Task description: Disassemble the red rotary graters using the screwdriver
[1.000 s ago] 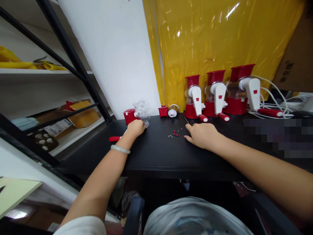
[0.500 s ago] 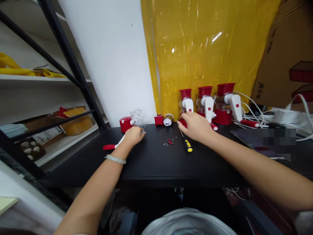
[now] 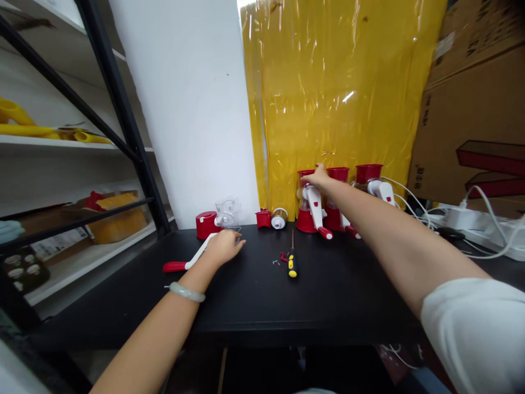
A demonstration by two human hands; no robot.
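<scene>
My left hand point(image 3: 223, 246) lies low over the tabletop, thumb and forefinger apart, beside a white crank handle with a red grip point(image 3: 175, 266). Just beyond it sit a red grater base point(image 3: 206, 224) and a clear plastic housing point(image 3: 228, 210). My right hand point(image 3: 319, 176) is stretched out at the red hopper of the leftmost rotary grater point(image 3: 305, 220), fingers spread; whether they touch the rim is unclear. A black-and-yellow screwdriver point(image 3: 292, 262) lies on the table, its shaft pointing away from me. Next to it are a small red part point(image 3: 283, 256) and small screws point(image 3: 275, 262).
Two more rotary graters point(image 3: 338, 175) point(image 3: 369, 174) stand to the right, partly behind my arm. A red pusher point(image 3: 263, 218) and a grating drum point(image 3: 279, 218) stand at the back. White cables and a power strip point(image 3: 496, 230) lie at right. Shelving point(image 3: 135, 153) rises at left.
My right hand has moved from beside the screwdriver up to the leftmost grater's hopper. The screwdriver now lies further left, by the screws. My left hand stays nearly in place; the view has shifted.
</scene>
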